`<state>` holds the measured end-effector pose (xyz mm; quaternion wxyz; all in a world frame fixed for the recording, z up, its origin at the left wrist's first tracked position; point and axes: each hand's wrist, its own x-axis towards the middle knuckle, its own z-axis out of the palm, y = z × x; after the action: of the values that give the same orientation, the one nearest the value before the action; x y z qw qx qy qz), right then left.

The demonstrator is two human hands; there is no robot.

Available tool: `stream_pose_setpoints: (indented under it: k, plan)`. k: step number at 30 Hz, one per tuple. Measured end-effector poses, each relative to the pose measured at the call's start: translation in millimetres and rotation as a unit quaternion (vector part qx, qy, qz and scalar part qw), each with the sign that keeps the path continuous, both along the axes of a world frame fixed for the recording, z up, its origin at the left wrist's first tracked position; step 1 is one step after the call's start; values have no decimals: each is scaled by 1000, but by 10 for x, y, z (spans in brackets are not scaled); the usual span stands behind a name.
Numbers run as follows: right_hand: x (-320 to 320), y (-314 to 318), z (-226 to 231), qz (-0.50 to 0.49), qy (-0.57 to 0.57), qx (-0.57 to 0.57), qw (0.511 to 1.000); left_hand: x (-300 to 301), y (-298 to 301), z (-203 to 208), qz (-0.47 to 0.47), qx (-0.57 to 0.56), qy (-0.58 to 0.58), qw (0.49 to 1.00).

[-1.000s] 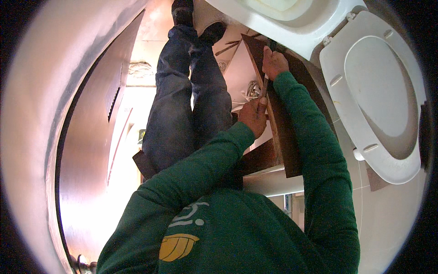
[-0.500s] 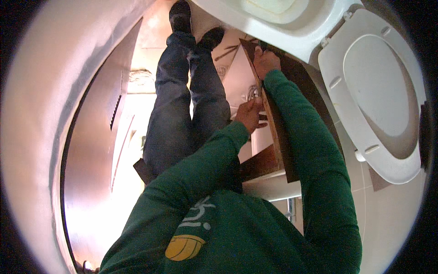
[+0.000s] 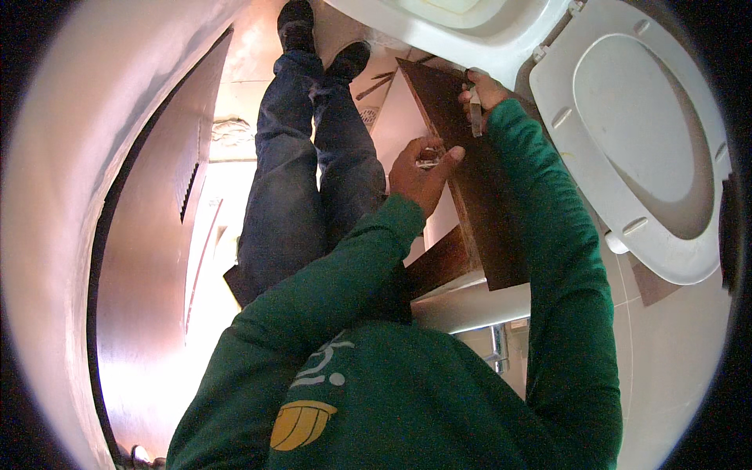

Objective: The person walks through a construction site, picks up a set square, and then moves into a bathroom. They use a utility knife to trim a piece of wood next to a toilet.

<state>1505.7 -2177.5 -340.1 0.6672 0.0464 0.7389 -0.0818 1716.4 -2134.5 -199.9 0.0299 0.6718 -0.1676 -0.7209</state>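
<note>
A dark brown wooden panel (image 3: 497,211) stands edge-up between my arms, beside my legs. At its upper edge my left hand (image 3: 419,176) is closed, fingers curled around a small shiny metal piece (image 3: 428,163); whether the piece is fixed to the panel cannot be made out. My right hand (image 3: 491,92), on the panel's right side, grips a slim tool with a pale, translucent section (image 3: 475,113) that points down toward the panel. The tool's exact kind is unclear.
A white toilet bowl (image 3: 501,39) with its seat and lid (image 3: 634,133) stands close at the right. Another brown board (image 3: 442,262) adjoins the panel. A metal pipe (image 3: 499,348) shows below. A wooden door (image 3: 149,235) is at the left, and a floor drain (image 3: 368,116) lies past my legs.
My right hand has moved off the panel's far edge to its right side, bringing the slim tool into sight. My left hand has risen slightly and turned, showing the metal piece in its fingers.
</note>
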Motion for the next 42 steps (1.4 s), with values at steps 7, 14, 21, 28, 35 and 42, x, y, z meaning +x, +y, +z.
stream_pose_setpoints:
  k: [7, 14, 21, 28, 35, 42]
  plan:
    - [-53, 17, 215, 92, 12, -3, 996, -1, 185, -224, 128, 151, 55, 979]
    - [-104, 99, 60, 91, 47, -3, 995, 83, 124, -540, 243, 247, 79, 935]
    - [-230, 394, -204, 80, 50, -15, 995, -92, 91, -568, 156, 158, 35, 974]
    - [77, 130, 41, 117, 60, 49, 990, 61, 461, -799, 252, 164, 52, 952]
    - [311, 292, -258, 144, 108, 11, 984, 170, 212, -668, 204, 154, -2, 967]
    - [452, 273, -388, 306, 154, -36, 939, 107, -18, -404, 200, 191, 118, 954]
